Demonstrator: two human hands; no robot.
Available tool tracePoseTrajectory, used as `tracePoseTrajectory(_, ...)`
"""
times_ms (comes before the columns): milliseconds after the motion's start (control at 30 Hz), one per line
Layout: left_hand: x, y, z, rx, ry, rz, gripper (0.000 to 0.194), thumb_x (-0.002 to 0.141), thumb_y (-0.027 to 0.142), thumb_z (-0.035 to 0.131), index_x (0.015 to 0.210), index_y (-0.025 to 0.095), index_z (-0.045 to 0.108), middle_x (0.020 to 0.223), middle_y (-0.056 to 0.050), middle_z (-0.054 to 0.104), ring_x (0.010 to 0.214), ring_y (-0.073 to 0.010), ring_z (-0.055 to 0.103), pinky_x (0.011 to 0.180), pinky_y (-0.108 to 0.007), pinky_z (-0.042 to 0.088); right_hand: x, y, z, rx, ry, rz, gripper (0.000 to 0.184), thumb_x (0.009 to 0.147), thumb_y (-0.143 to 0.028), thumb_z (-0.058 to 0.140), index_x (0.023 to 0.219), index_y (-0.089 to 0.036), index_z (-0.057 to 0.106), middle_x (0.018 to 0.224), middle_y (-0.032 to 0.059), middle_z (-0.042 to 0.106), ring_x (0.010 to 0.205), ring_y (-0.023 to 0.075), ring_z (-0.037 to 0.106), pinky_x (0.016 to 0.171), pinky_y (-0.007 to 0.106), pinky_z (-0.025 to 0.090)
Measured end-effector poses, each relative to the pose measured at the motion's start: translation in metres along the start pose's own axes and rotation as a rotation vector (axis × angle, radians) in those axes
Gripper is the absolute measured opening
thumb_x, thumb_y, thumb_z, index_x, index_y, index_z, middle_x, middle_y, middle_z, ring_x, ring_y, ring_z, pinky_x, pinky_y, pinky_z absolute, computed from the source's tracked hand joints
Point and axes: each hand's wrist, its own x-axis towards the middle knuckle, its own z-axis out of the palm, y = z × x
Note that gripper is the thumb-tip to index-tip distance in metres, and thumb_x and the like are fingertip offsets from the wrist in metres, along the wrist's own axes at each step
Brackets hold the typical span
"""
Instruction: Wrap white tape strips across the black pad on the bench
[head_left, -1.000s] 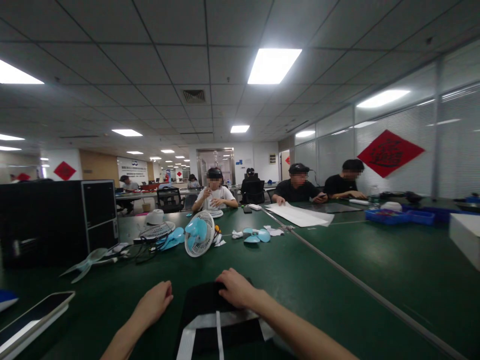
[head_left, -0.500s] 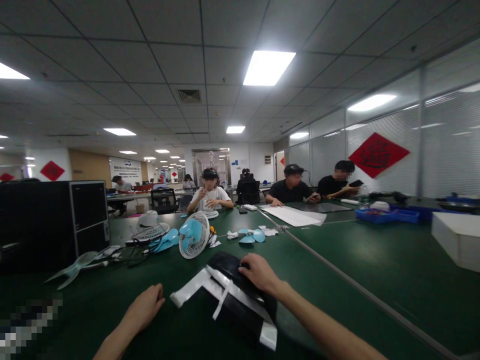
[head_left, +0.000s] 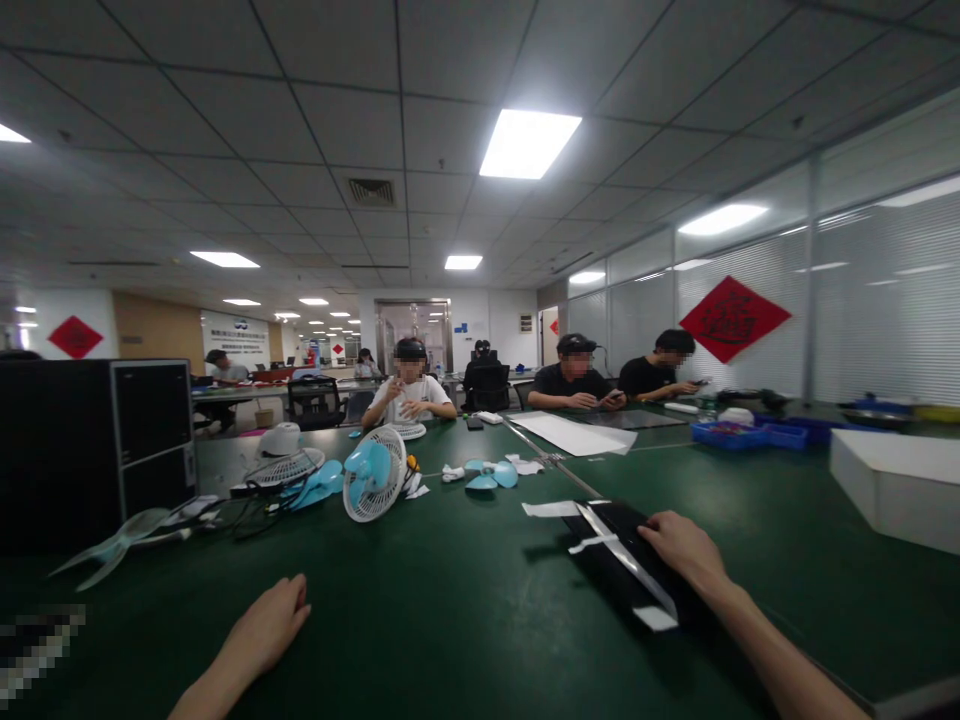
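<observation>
My right hand [head_left: 684, 552] grips the right edge of a flat black piece [head_left: 621, 566] with white strips along it. The piece is tilted over the green table's right half, and a shadow falls to its left. One white strip [head_left: 551, 510] sticks out past its far left corner, and a white tab sits at its near end. My right fingertips are partly hidden behind the black edge. On the left, my left hand [head_left: 268, 622] rests at the table with its fingers curled together and nothing visible in them.
White fan cages, a fan with blue blades [head_left: 373, 475], a loose blue fan blade [head_left: 491, 474] and cables lie across the table. A black computer case [head_left: 154, 430] stands left. Blue trays [head_left: 731, 434] and a white box [head_left: 892, 485] are at right. Several people sit beyond.
My right hand has carried the black piece to the right, away from the table's middle. My left hand stays curled at the left. The view has shifted slightly right.
</observation>
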Motion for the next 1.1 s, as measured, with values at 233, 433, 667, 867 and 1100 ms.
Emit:
tracePoseTrajectory(233, 0.013, -0.018, 0.012, 0.027, 0.011, 0.028, 0.029, 0.081, 0.040, 0.038, 0.094, 0.018, 0.053, 0.100, -0.010, 0.062, 0.089, -0.0226, 0.060, 0.076, -0.034, 0.046, -0.008, 0.011, 0.003, -0.071, -0.034, 0.056, 0.022, 0.081, -0.027, 0.050, 0.083, -0.013, 0.067, 0.090, 0.0160, 0.070, 0.083, 0.0274, 0.067, 0.063, 0.031, 0.044)
tracePoseTrajectory(433, 0.016, -0.022, 0.012, 0.011, -0.019, 0.019, 0.030, 0.079, 0.042, 0.038, 0.093, 0.020, 0.053, 0.099, -0.009, 0.063, 0.089, -0.0234, 0.060, 0.077, -0.035, 0.046, -0.034, 0.009, -0.010, -0.099, 0.066, 0.035, 0.032, 0.086, -0.043, 0.043, 0.090, -0.016, 0.060, 0.096, 0.0159, 0.067, 0.087, 0.0291, 0.064, 0.065, 0.035, 0.044)
tracePoseTrajectory(667, 0.008, -0.010, 0.004, -0.007, -0.038, 0.001, 0.031, 0.078, 0.042, 0.037, 0.092, 0.020, 0.054, 0.101, -0.011, 0.064, 0.091, -0.0256, 0.061, 0.078, -0.038, 0.047, -0.084, 0.014, -0.011, 0.031, -0.053, 0.057, 0.032, 0.079, -0.051, 0.049, 0.076, -0.021, 0.059, 0.080, 0.0112, 0.070, 0.074, 0.0290, 0.066, 0.058, 0.033, 0.042)
tracePoseTrajectory(867, 0.005, -0.006, 0.001, 0.009, -0.041, -0.006, 0.029, 0.077, 0.041, 0.039, 0.092, 0.021, 0.053, 0.101, -0.010, 0.064, 0.092, -0.0256, 0.060, 0.079, -0.038, 0.048, -0.097, 0.013, 0.001, 0.108, -0.054, 0.038, 0.026, 0.073, -0.044, 0.055, 0.083, -0.021, 0.061, 0.083, 0.0106, 0.072, 0.079, 0.0282, 0.067, 0.062, 0.031, 0.043)
tracePoseTrajectory(1100, 0.005, -0.007, 0.006, 0.032, -0.008, 0.025, 0.030, 0.079, 0.040, 0.035, 0.093, 0.019, 0.052, 0.100, -0.011, 0.062, 0.090, -0.0247, 0.060, 0.079, -0.037, 0.047, -0.095, 0.010, -0.002, 0.261, -0.088, 0.049, 0.041, 0.067, -0.036, 0.058, 0.102, -0.014, 0.061, 0.084, 0.0118, 0.072, 0.079, 0.0264, 0.067, 0.063, 0.030, 0.046)
